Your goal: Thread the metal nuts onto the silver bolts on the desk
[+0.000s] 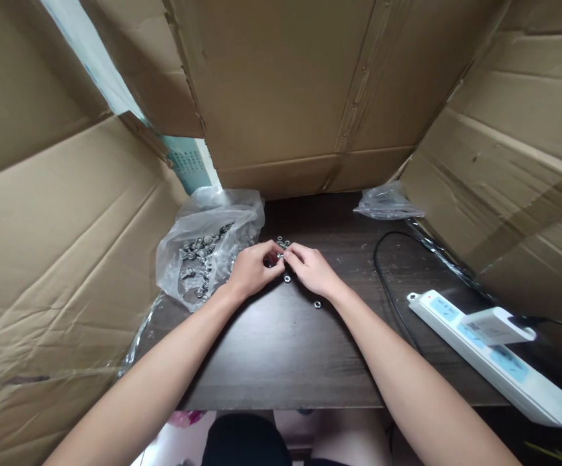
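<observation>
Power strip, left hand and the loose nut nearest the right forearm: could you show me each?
Power strip [483, 362]: head view, on its white casing.
Left hand [252, 270]: head view, on its back.
Loose nut [317, 307]: head view, on its metal ring.

- The place was an indoor, makeshift work nook; whether it stood in a home or a workshop could not be told.
- Creased cardboard [285, 77] walled it at the back and both sides, like the inside of a big box.
- A dark table [281, 356] with wood grain served as the bench.
- Loose nuts [317, 304] and a clear bag [169, 255] of metal parts [206, 249] pointed to small hardware work.
- A white power strip [485, 359], with a charger [497, 325] plugged in, lay at the right, beside a black cable [382, 275].
- Through a gap at the left showed a pale green sheet [188, 162] with writing.
</observation>
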The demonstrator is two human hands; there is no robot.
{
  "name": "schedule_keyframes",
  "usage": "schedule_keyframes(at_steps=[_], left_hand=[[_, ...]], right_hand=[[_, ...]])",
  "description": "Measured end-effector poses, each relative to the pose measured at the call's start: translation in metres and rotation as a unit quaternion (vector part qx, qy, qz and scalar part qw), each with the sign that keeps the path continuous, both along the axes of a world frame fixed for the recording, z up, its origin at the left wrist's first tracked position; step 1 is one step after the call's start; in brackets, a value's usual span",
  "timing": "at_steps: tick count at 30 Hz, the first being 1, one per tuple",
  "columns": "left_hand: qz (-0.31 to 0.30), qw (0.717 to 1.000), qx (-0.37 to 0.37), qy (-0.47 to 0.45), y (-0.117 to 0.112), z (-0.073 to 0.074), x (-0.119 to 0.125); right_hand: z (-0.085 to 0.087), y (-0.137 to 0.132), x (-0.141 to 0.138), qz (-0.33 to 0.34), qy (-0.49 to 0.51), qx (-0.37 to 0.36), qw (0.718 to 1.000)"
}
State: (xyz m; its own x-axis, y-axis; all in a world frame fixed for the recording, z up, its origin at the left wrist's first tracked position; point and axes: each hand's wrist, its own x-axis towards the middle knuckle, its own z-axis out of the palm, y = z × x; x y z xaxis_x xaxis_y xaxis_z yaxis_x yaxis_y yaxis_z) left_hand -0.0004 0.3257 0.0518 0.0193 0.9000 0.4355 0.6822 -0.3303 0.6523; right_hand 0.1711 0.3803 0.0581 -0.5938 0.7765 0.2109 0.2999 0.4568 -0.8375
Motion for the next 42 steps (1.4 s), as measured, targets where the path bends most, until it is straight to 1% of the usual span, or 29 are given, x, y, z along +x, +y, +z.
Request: schedule_keyframes(at_steps=[5,12,20,26,29,36,42], left_hand=[[0.001,1.000,0.002,0.002,0.0002,0.0003,0.0001],[-0.002,1.000,0.006,-0.006,-0.0005,-0.0017,-0.0008],[-0.007,1.000,0.012,-0.007,-0.0014,-0.0011,-0.0005],[-0.003,1.000,0.008,-0.010,-0.0011,-0.0012,0.0000],[-0.002,1.000,0.006,-0.008,-0.0017,-0.0014,0.0001],[-0.001,1.000,0.014,-0.005,-0.0022,-0.0004,-0.0002],[-0.001,1.000,0.008,-0.004,-0.0027,-0.0003,-0.0002]], right_hand=[[0.0002,0.0006,0.0001,0.001,-0.006,0.004,1.000],[0.0023,-0.0025,0.0018,0.003,-0.005,-0.041,0.999],[0.0004,-0.0020,0.0006,0.009,-0.004,-0.009,1.000],[-0.0006,-0.0016,0.0005,0.005,0.003,-0.032,0.999],[-0.0001,-0.0019,0.0010,0.009,0.006,-0.030,0.999],[0.0003,-0.0008,0.0007,0.003,-0.002,0.002,1.000],[-0.0009,-0.0006,0.0009,0.010,0.019,-0.038,0.999]])
